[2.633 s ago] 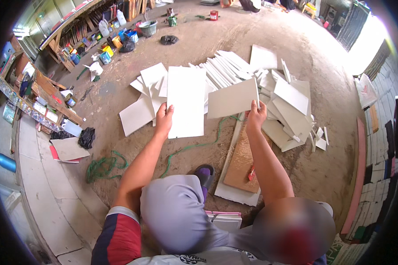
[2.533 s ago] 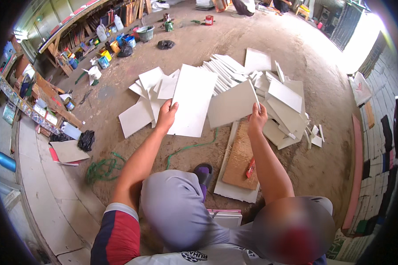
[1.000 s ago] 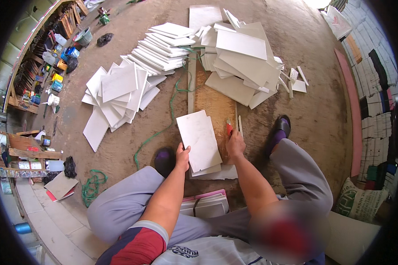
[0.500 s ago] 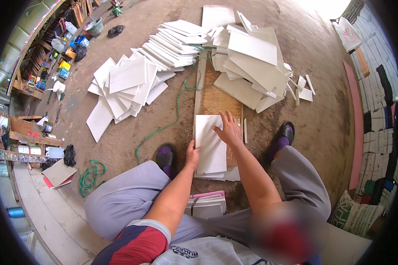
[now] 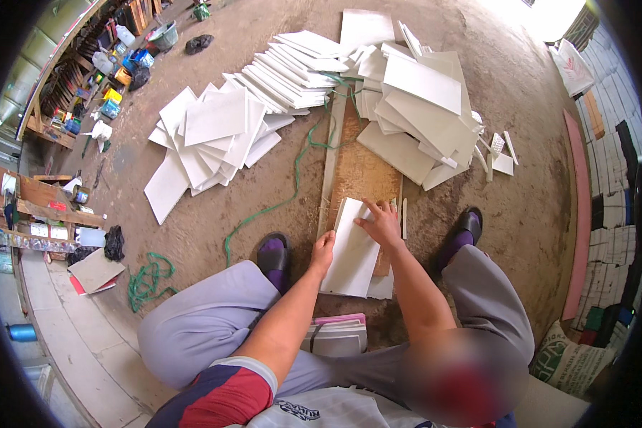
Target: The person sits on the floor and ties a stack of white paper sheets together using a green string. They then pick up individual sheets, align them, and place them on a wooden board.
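Note:
A white rectangular panel (image 5: 357,246) lies at a slant over the wooden board (image 5: 364,164) in front of me, with another pale sheet showing below its right side. My left hand (image 5: 324,254) is closed on the panel's left edge. At the far right corner, my right hand (image 5: 380,224) holds the panel, its thumb on the face and its bent fingers over the edge. Thin white strips (image 5: 404,217) lie just right of that hand.
Heaps of white panels lie at far left (image 5: 217,135) and far right (image 5: 421,107). Green cord (image 5: 297,171) runs across the floor. Bundled sheets (image 5: 339,335) rest between my legs. White offcuts (image 5: 503,153) are scattered at right; containers (image 5: 114,96) crowd the left wall.
The panel has turned from lying straight to a slant, its far end swung right. My right hand's outstretched fingers have bent over its edge. My left hand has moved slightly right with it.

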Demonstrator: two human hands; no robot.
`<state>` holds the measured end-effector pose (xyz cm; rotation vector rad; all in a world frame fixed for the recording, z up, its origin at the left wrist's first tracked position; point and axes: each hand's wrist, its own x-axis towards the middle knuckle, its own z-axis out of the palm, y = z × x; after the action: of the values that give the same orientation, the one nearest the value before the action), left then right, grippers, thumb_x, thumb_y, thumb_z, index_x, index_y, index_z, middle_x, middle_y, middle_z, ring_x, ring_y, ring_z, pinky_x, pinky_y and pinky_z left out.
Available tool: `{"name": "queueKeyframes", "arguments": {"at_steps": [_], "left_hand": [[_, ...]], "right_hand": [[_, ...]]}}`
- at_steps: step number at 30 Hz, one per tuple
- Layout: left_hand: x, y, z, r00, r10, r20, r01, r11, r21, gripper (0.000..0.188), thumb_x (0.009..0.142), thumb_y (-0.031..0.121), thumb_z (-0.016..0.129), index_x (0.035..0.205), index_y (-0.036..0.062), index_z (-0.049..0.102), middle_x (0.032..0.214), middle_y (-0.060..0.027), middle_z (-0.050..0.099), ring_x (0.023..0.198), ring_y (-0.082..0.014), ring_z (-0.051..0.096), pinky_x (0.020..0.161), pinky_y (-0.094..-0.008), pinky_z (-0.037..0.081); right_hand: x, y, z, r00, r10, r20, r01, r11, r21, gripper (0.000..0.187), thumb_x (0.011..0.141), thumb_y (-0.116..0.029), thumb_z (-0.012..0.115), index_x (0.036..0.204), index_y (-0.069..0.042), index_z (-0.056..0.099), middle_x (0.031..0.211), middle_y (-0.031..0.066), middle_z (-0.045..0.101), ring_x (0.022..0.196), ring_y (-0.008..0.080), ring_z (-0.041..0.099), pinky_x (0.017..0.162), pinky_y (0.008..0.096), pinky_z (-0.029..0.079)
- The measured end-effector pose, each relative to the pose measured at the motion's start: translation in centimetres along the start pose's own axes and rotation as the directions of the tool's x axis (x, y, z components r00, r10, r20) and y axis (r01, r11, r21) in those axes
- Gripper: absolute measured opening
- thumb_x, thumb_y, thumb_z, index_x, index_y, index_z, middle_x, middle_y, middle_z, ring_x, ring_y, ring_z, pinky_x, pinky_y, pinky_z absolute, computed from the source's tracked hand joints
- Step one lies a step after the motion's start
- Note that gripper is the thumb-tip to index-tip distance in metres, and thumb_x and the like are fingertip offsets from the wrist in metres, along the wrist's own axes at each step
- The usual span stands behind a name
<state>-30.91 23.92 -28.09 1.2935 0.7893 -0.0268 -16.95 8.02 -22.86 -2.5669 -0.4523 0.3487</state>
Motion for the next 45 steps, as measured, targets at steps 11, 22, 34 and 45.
{"name": "queueKeyframes", "arguments": {"at_steps": [11,22,34,45], "left_hand": [[0.2,1.0,0.3,0.997,-0.061,-0.052,0.064,0.997,0.050,0.045,0.105,0.039,0.062,0.126,-0.0002,0.069,0.116,-0.0069,0.071,0.107,-0.0145,0.062,0.096,-0.0312,0.048],[0.3,2.1,0.5,0.995,-0.035,-0.098,0.052,0.982,0.180,0.048,0.101,0.036,0.068,0.131,-0.0023,0.066,0.120,-0.0118,0.071,0.110,-0.0169,0.062,0.097,-0.0323,0.048],[0.6,3.7,-0.1,0.998,0.050,-0.031,-0.047,0.996,0.074,0.059,0.110,0.037,0.051,0.156,0.0012,0.042,0.163,-0.0145,0.042,0.150,-0.0240,0.038,0.122,-0.0366,0.030],[1.3,3.2,0.4,0.985,0.173,-0.004,-0.170,0.970,0.173,0.051,0.111,0.031,0.051,0.157,0.0093,0.045,0.155,-0.0124,0.053,0.140,-0.0203,0.051,0.114,-0.0334,0.040]], "right_hand": [[-0.3,-0.4,0.4,0.997,0.055,-0.052,-0.050,0.993,0.106,0.052,0.085,-0.040,0.081,0.133,-0.025,0.070,0.131,0.0178,0.060,0.130,0.0377,0.054,0.105,0.0491,0.048],[-3.0,-0.5,3.5,0.920,0.150,-0.361,-0.187,0.980,-0.071,0.077,0.086,-0.045,0.081,0.147,-0.009,0.051,0.130,0.0236,0.057,0.131,0.0411,0.050,0.105,0.0489,0.047],[-4.6,-2.0,4.3,0.924,0.365,-0.117,-0.304,0.884,0.356,0.078,0.095,-0.043,0.073,0.156,-0.007,0.041,0.126,0.0251,0.061,0.117,0.0440,0.061,0.099,0.0491,0.049],[-4.0,-1.4,4.4,0.932,0.307,-0.193,-0.160,0.826,0.540,0.076,0.099,-0.038,0.071,0.157,-0.002,0.039,0.144,0.0264,0.058,0.135,0.0348,0.056,0.112,0.0410,0.043]]}}
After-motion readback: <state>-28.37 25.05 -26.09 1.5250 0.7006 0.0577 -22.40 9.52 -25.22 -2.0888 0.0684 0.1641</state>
